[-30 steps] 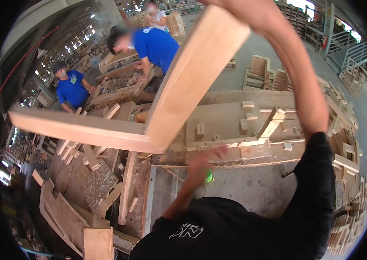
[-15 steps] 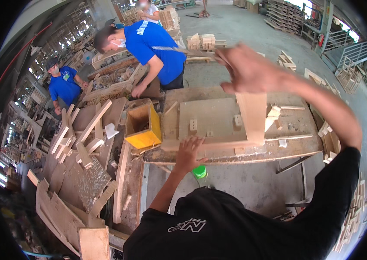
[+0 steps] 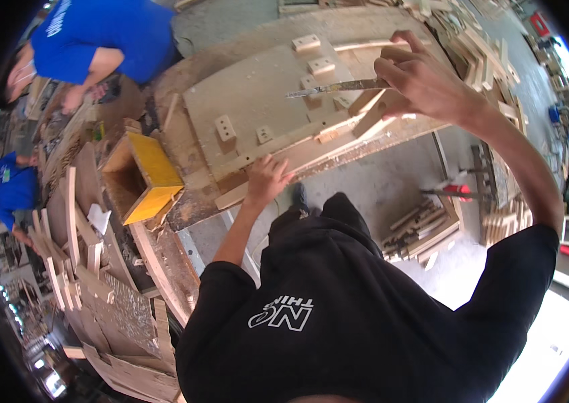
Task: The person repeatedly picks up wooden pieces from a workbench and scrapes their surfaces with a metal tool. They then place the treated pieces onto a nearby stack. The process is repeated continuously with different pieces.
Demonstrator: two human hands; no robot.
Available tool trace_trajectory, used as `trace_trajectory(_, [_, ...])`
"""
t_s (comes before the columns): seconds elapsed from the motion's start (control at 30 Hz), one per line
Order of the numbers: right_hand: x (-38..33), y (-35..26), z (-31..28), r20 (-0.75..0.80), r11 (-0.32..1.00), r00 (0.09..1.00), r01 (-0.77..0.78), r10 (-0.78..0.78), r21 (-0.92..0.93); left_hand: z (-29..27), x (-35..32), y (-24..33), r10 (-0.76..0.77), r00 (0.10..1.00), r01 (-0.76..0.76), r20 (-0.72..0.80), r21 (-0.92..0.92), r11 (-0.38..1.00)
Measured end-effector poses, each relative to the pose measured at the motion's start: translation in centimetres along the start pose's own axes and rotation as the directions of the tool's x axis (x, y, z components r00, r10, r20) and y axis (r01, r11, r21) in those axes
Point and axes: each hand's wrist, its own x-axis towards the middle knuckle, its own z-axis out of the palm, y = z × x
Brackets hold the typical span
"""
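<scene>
A long wooden rail (image 3: 328, 146) lies along the near edge of a flat pale panel (image 3: 227, 101) on the workbench. My left hand (image 3: 267, 178) is closed over this rail near its left part. Above the bench at the right, my right hand (image 3: 412, 77) pinches a thin, flat, stained stick-like tool (image 3: 338, 87), its narrow end pointing left. The exact kind of tool is unclear. Small drilled wooden blocks (image 3: 225, 127) stand on the panel, with several more towards its far side. Short wood pieces (image 3: 368, 101) lie under my right hand.
A yellow-sided open wooden box (image 3: 153, 178) sits left of the panel. Loose sticks and boards (image 3: 86, 248) are piled at the far left. Two people in blue shirts (image 3: 106, 40) are at the left. Stacked wood (image 3: 425, 232) lies below the bench at right.
My view has tilted and turned, so the bench shows at a slant. The right hand has come lower, tool still in it. My left hand has gone from spread fingers to gripping the rail.
</scene>
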Motion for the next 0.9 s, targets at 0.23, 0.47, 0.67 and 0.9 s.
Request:
trace_trajectory(0.23, [-2.3,3.6,1.9,-0.101,0.972,0.995,-0.007,-0.017,-0.236,1.2,4.4,-0.5,0.026,1.000,-0.025,-0.011,0.036,0.999])
trace_trajectory(0.47, [-9.5,3.7,4.0,-0.603,0.851,0.645,-0.513,0.469,0.114,3.0,5.6,-0.1,0.142,0.986,-0.148,0.090,0.060,0.987])
trace_trajectory(0.67, [-8.8,0.8,10.4,-0.535,0.625,0.335,-0.528,0.776,0.575,2.8,5.1,1.3,-0.018,0.996,0.001,0.084,0.203,0.979])
trace_trajectory(0.9, [-3.0,-0.2,13.8,-0.580,0.452,-0.030,-0.595,0.814,0.665,0.1,-2.2,0.4,-0.616,0.735,0.662,-0.283,0.107,0.742])
